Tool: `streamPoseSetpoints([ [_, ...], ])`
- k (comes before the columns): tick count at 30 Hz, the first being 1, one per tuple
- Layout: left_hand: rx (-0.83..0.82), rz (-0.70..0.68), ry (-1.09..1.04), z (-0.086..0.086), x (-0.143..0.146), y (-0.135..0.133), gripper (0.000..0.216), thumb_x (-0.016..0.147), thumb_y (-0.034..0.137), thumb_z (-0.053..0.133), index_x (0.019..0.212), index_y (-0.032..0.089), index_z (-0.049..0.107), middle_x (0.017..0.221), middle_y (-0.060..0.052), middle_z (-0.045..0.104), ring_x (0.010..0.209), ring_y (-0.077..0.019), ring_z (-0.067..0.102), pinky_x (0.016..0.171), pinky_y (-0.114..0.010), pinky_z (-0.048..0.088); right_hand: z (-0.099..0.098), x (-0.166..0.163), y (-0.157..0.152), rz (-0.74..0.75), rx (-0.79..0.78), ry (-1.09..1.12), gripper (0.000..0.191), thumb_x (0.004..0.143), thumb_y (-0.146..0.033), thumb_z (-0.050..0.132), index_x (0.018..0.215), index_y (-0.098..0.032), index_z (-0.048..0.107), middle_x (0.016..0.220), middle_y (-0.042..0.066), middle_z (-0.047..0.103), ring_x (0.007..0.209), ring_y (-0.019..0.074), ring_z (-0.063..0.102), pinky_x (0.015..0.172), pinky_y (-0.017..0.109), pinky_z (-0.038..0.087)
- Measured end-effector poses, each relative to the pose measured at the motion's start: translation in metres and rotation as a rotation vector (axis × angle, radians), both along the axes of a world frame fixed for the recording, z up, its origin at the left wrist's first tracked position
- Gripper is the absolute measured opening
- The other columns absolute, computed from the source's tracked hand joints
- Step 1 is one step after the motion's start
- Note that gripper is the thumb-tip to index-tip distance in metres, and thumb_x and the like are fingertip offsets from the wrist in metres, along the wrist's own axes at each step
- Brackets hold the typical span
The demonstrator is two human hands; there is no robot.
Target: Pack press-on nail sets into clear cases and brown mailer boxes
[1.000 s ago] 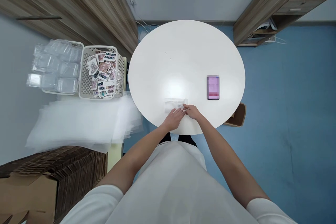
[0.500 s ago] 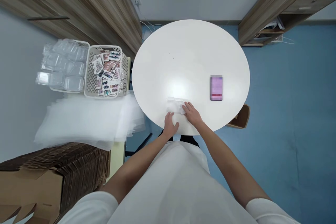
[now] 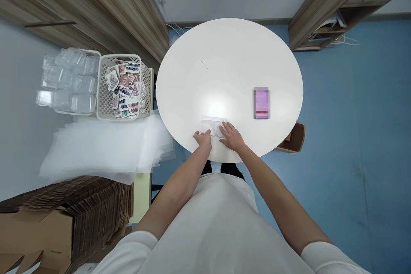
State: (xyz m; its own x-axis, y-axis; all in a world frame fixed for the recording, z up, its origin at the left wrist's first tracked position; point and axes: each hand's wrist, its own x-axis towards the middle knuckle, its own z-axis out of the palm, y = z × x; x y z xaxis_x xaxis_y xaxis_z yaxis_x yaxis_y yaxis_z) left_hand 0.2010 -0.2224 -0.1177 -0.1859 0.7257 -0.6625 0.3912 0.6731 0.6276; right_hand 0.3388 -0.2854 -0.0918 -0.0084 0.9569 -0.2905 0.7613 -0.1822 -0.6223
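Note:
A small white packet (image 3: 209, 126), a thin translucent wrap folded flat, lies near the front edge of the round white table (image 3: 231, 55). What it wraps, if anything, cannot be made out. My right hand (image 3: 233, 138) rests on the packet's right end, fingers stretched and spread over it. At the near left corner is my left hand (image 3: 204, 138), turned so that one digit touches the packet's near edge while another points out to the left. Its fingers are apart and partly bent, with nothing visibly gripped.
A blurred purple box-like thing (image 3: 261, 102) lies on the table's right side. To the left stand a white basket (image 3: 102, 90) of carded beads, clear plastic boxes (image 3: 61, 77), stacked translucent sheets (image 3: 96, 145) and flattened cartons (image 3: 96, 209). An open brown carton (image 3: 298, 138) is beneath the table's right edge.
My left hand has turned and shifted left, its thumb swinging from the right side up to the packet's near edge. My right hand stays on the packet, thumb now spread.

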Motion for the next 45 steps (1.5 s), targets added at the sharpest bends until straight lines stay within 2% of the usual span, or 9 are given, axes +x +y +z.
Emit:
streamPoseSetpoints([
  [5, -0.021, 0.01, -0.117, 0.018, -0.002, 0.0, 0.032, 0.077, 0.022, 0.054, 0.108, 0.018, 0.051, 0.097, -0.008, 0.061, 0.078, -0.0143, 0.061, 0.067, -0.027, 0.051, -0.002, 0.008, 0.003, -0.05, 0.035, 0.094, 0.038, 0.084, -0.027, 0.043, 0.122, -0.027, 0.048, 0.138, 0.003, 0.035, 0.129, 0.024, 0.023, 0.1, 0.046, 0.032],
  [8, 0.015, 0.026, -0.212, 0.031, -0.004, -0.002, 0.022, 0.075, 0.022, 0.055, 0.096, 0.017, 0.057, 0.091, -0.007, 0.062, 0.074, -0.0131, 0.06, 0.067, -0.028, 0.051, -0.005, 0.008, 0.005, -0.092, 0.032, 0.055, 0.037, 0.083, -0.022, 0.044, 0.119, -0.028, 0.051, 0.138, 0.002, 0.033, 0.128, 0.0246, 0.023, 0.098, 0.047, 0.033],
  [10, 0.067, -0.035, -0.202, 0.037, -0.004, -0.003, 0.021, 0.075, 0.025, 0.055, 0.094, 0.017, 0.058, 0.088, -0.005, 0.062, 0.073, -0.0126, 0.059, 0.069, -0.029, 0.05, -0.006, 0.007, 0.005, -0.108, 0.033, 0.03, 0.038, 0.082, -0.021, 0.045, 0.118, -0.028, 0.051, 0.138, 0.003, 0.032, 0.128, 0.0259, 0.024, 0.098, 0.048, 0.033],
  [14, 0.224, -0.279, -0.133, 0.043, -0.002, -0.007, 0.022, 0.075, 0.027, 0.056, 0.094, 0.017, 0.06, 0.092, -0.006, 0.061, 0.081, -0.0143, 0.057, 0.074, -0.03, 0.049, -0.007, 0.008, 0.006, -0.093, -0.001, 0.008, 0.039, 0.081, -0.021, 0.046, 0.119, -0.028, 0.05, 0.136, 0.004, 0.035, 0.125, 0.0264, 0.027, 0.096, 0.048, 0.034],
  [22, 0.46, -0.914, 0.066, 0.038, 0.006, -0.015, 0.028, 0.079, 0.019, 0.045, 0.104, 0.019, 0.06, 0.098, -0.007, 0.057, 0.094, -0.0192, 0.053, 0.082, -0.034, 0.045, -0.015, 0.008, 0.011, -0.177, 0.032, 0.059, 0.03, 0.076, -0.022, 0.051, 0.105, -0.02, 0.057, 0.13, 0.008, 0.04, 0.12, 0.0271, 0.031, 0.095, 0.044, 0.035],
  [28, 0.592, -1.283, 0.304, 0.045, -0.001, -0.013, 0.048, 0.07, 0.022, 0.053, 0.117, 0.022, 0.048, 0.13, -0.009, 0.037, 0.118, -0.0299, 0.034, 0.093, -0.045, 0.032, -0.011, 0.01, -0.001, -0.267, 0.139, -0.018, 0.058, 0.077, -0.034, 0.051, 0.129, -0.017, 0.033, 0.134, 0.013, 0.034, 0.122, 0.0284, 0.031, 0.095, 0.047, 0.035],
  [34, 0.548, -1.388, 0.318, 0.047, -0.001, -0.006, 0.053, 0.068, 0.025, 0.054, 0.119, 0.02, 0.042, 0.131, -0.012, 0.035, 0.116, -0.0312, 0.034, 0.085, -0.043, 0.037, -0.006, 0.004, -0.027, 0.1, 0.224, -0.176, 0.059, 0.078, -0.028, 0.051, 0.132, -0.016, 0.03, 0.139, 0.012, 0.031, 0.127, 0.0291, 0.026, 0.099, 0.046, 0.03],
  [40, 0.578, -1.439, 0.134, 0.045, -0.015, 0.016, 0.064, 0.066, 0.024, 0.054, 0.126, 0.019, 0.035, 0.13, -0.011, 0.037, 0.119, -0.0301, 0.033, 0.093, -0.045, 0.033, -0.013, 0.008, -0.009, 0.206, 0.183, -0.204, 0.057, 0.074, -0.016, 0.053, 0.128, -0.012, 0.035, 0.128, 0.015, 0.043, 0.118, 0.0301, 0.036, 0.095, 0.045, 0.036],
  [45, 0.663, -1.575, 0.116, 0.038, -0.022, 0.033, 0.061, 0.067, 0.016, 0.052, 0.126, 0.016, 0.037, 0.138, -0.013, 0.028, 0.125, -0.0297, 0.027, 0.1, -0.046, 0.025, -0.014, 0.012, 0.003, 0.271, 0.16, -0.211, 0.046, 0.077, -0.008, 0.041, 0.123, -0.012, 0.042, 0.117, 0.015, 0.049, 0.107, 0.0292, 0.042, 0.089, 0.045, 0.04],
])
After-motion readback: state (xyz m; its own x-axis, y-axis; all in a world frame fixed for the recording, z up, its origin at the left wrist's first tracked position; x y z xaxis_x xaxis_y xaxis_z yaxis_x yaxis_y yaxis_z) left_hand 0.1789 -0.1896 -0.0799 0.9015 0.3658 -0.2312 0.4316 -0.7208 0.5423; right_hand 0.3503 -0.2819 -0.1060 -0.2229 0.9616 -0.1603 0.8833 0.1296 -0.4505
